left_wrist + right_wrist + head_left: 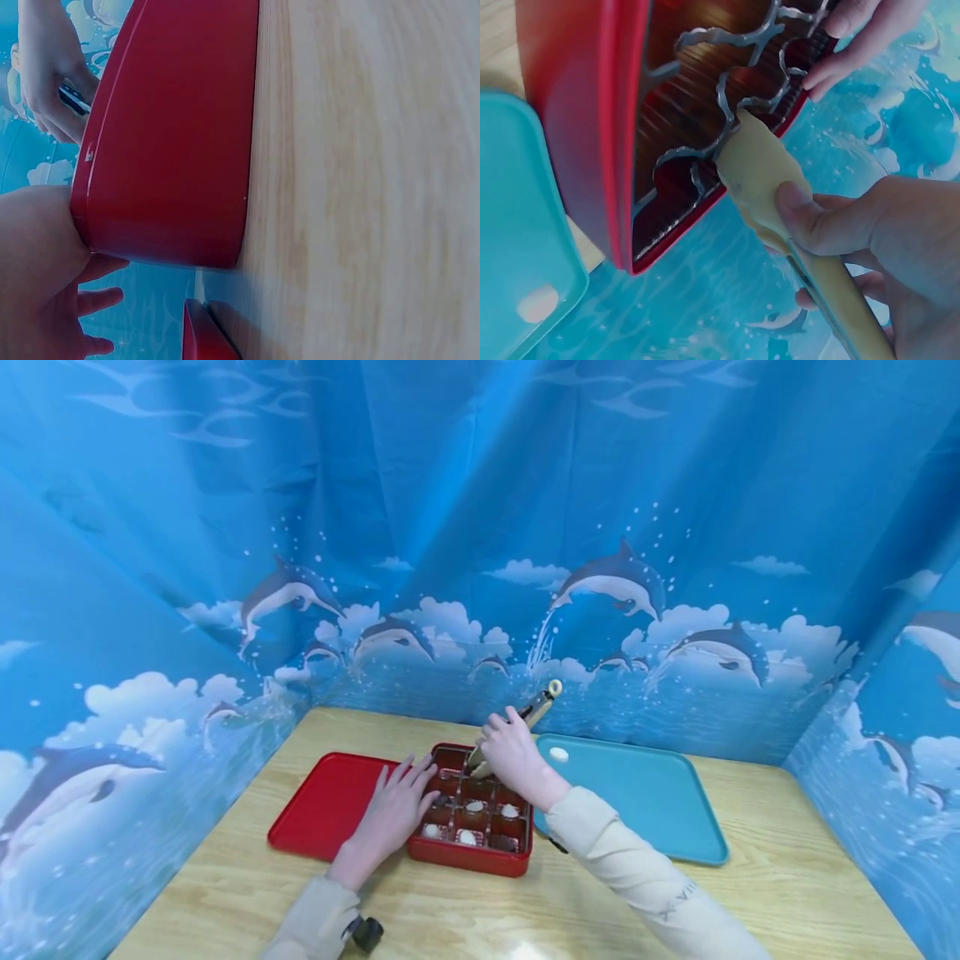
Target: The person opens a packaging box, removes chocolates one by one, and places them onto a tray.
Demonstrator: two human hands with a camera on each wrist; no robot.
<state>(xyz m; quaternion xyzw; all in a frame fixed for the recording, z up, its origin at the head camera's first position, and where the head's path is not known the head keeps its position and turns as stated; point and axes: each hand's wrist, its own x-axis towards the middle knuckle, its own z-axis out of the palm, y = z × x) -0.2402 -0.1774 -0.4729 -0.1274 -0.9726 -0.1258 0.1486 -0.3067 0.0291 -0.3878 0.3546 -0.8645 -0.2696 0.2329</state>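
My right hand grips a pair of cream-coloured tongs, its ringed end pointing up and back. The tongs' tips reach into the far side of a red box with a clear divided insert. White pieces lie in several of its compartments; whether the tips hold one is hidden. My left hand rests on the box's left side with its fingers straight and spread.
A flat red lid or tray lies to the left of the box. On the right is a light blue tray, with one white piece near its far left corner. Behind the wooden table hangs a dolphin-print curtain.
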